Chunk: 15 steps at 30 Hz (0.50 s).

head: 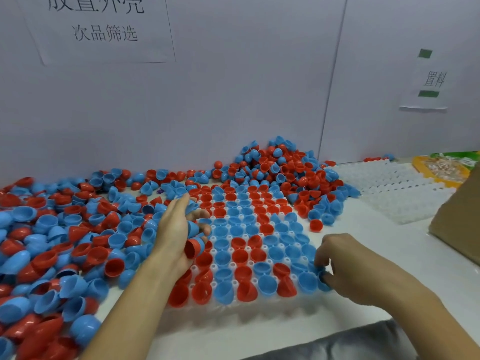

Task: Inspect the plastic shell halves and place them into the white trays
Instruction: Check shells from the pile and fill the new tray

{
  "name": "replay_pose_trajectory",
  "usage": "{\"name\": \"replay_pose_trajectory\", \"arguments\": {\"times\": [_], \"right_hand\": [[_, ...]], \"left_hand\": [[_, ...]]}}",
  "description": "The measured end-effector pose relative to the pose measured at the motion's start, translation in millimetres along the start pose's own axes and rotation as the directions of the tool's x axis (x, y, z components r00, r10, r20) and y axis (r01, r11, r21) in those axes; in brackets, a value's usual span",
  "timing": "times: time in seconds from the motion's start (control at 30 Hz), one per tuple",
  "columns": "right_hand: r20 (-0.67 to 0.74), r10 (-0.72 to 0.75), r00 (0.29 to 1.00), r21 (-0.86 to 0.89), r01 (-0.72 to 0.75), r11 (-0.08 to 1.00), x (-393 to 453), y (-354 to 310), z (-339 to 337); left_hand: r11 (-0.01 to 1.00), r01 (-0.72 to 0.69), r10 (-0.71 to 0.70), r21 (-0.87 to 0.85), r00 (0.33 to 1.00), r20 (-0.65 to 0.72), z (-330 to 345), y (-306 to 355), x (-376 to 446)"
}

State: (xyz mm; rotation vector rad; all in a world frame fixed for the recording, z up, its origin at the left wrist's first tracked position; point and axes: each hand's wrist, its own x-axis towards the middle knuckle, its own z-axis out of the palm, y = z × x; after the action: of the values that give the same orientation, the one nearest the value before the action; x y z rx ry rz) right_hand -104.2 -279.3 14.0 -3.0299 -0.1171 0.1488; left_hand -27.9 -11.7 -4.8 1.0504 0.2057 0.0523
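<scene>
Loads of red and blue shell halves [59, 229] are heaped on the tabletop [376, 245] left of and behind the white tray [259, 306], which is nearly full. Left hand [179, 227] hovers over the tray's left edge, fingers curled round a few shells [193, 246]. Right hand [348, 266] pinches a blue shell [320, 271] at the tray's near right corner. More empty trays [394, 188] sit right of it.

A white paper sheet [104, 27] taped to the grey partition wall [233, 94] reads "放置外壳" and "次品筛选", while a smaller white paper slip [431, 81] at right reads "置料".
</scene>
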Motion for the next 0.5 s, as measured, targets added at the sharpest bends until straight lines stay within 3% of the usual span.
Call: {"name": "replay_pose_trajectory", "arguments": {"times": [0.17,0.3,0.4,0.5], "right_hand": [[0.035,0.004,0.999,0.030,-0.005,1.000,-1,4,-6],[-0.019,-0.003,1.000,0.036,0.004,0.999,4,8,-15],[-0.114,-0.116,0.987,0.056,0.123,0.991,16,-9,-26],[-0.146,-0.277,0.950,0.229,0.304,0.925,32,-49,-33]], "left_hand": [[0.998,0.036,-0.037,-0.047,0.999,-0.024,1,0,-1],[0.991,0.078,-0.085,-0.110,0.995,-0.057,0,0,1],[0.983,0.095,-0.108,-0.157,0.991,-0.073,-1,1,1],[0.975,0.098,-0.115,-0.199,0.991,-0.075,-1,2,1]]}}
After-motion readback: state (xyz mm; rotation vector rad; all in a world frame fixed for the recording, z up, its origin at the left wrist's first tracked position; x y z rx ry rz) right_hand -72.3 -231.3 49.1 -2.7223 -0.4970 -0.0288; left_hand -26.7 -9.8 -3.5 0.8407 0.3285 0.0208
